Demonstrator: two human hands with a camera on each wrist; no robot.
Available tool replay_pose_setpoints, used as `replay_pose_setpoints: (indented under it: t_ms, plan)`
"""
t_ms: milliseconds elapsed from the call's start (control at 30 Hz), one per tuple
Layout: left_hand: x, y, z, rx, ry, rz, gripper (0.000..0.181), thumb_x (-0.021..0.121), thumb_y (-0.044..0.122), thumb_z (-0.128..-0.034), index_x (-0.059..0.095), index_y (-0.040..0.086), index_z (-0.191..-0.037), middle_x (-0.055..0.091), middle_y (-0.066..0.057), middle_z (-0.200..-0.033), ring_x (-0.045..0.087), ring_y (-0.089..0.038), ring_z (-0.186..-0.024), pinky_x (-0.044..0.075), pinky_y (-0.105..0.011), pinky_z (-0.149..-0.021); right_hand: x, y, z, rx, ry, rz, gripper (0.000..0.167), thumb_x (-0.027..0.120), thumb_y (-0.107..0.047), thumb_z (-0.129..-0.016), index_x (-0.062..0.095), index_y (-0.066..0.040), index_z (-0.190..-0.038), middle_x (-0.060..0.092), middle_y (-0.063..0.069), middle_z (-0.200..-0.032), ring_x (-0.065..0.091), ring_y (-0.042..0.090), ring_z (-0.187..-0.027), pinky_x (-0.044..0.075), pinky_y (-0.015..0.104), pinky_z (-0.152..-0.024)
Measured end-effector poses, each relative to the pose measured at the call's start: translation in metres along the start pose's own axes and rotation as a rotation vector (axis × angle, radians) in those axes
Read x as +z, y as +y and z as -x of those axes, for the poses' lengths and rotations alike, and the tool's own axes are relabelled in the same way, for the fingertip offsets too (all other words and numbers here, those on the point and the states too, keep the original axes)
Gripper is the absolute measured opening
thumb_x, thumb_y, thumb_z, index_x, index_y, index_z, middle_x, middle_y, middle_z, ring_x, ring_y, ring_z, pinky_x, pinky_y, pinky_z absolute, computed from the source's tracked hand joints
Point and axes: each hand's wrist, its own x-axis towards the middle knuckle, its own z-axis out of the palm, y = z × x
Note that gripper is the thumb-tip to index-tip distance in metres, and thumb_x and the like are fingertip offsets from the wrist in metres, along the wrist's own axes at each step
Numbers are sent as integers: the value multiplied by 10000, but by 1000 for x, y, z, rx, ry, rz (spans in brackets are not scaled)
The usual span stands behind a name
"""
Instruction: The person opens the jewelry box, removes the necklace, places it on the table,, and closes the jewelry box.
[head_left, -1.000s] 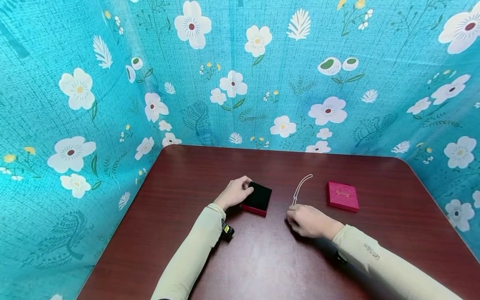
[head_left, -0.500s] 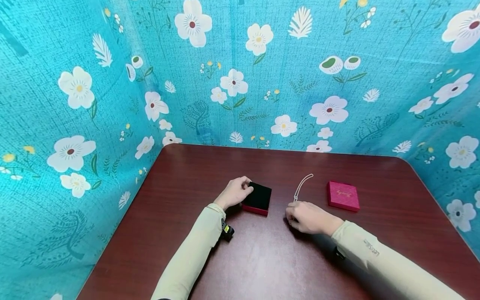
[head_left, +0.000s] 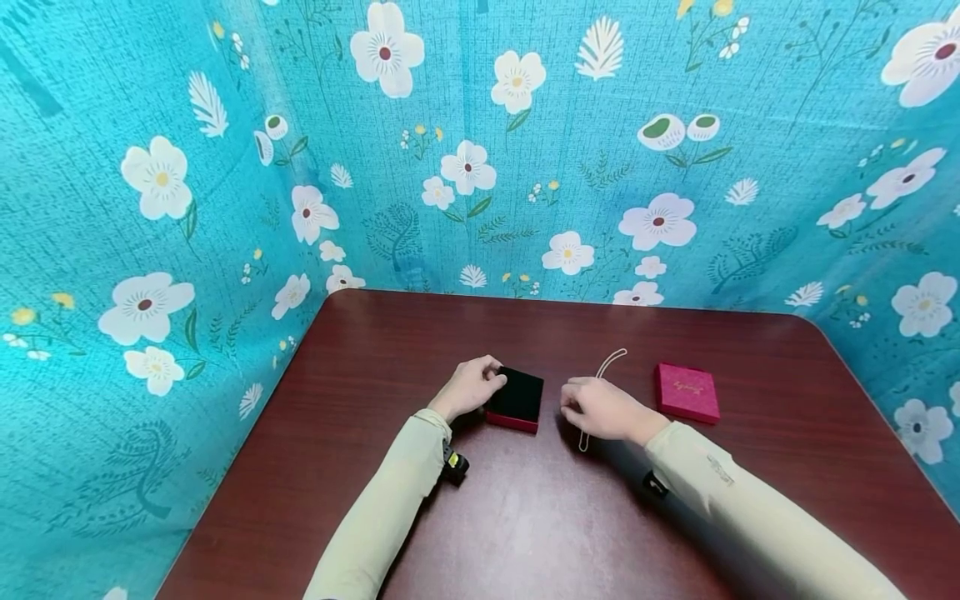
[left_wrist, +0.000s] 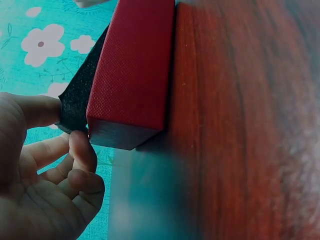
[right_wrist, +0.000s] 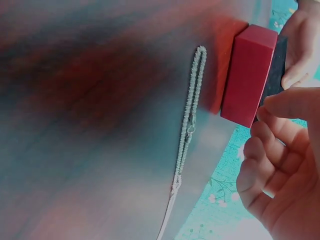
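Observation:
In the left wrist view, the left hand [left_wrist: 50,170] pinches a corner of the black pad [left_wrist: 77,97], which tilts up out of the red box [left_wrist: 132,65]. From the head view, that left hand [head_left: 471,387] is at the left side of the open box [head_left: 512,419]. The right hand [head_left: 607,410] hovers over the silvery chain [head_left: 583,442], to the right of the box. Its fingers are loosely bent with nothing visible between them. The right wrist view shows the chain [right_wrist: 186,135] lying doubled on the table, with the right hand [right_wrist: 282,160] beside it.
A pinkish-red lid [head_left: 687,392] with gold lettering lies to the right of the right hand on the dark red-brown table [head_left: 420,329]. Blue flowered cloth [head_left: 480,167] hangs behind and around the table.
The right hand has moved up and left toward the box, uncovering the chain's lower end, which stays on the table. The left hand looks unchanged.

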Motion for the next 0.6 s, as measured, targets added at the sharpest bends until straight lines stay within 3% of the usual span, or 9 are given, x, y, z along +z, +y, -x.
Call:
replay_pose_setpoints:
  t_ms: [333, 600]
  plan:
    - [0, 0, 3, -15, 3, 19, 307, 547, 249, -958, 586, 71, -1205, 580, -12, -891, 581, -220, -511, 470, -309, -705, -2, 6, -21, 99, 24, -29, 92, 651, -92, -839, 619, -141, -768, 578, -52, -751, 537, 103, -681, 487, 325, -682]
    - [3, 0, 6, -34, 6, 48, 314, 560, 269, -952, 588, 79, -1201, 587, 3, -897, 548, -133, -594, 469, -296, -669, -4, 6, -30, 216, -26, -138, 76, 599, -94, -875, 645, -92, -813, 584, -44, -688, 502, 79, -591, 453, 287, -597]
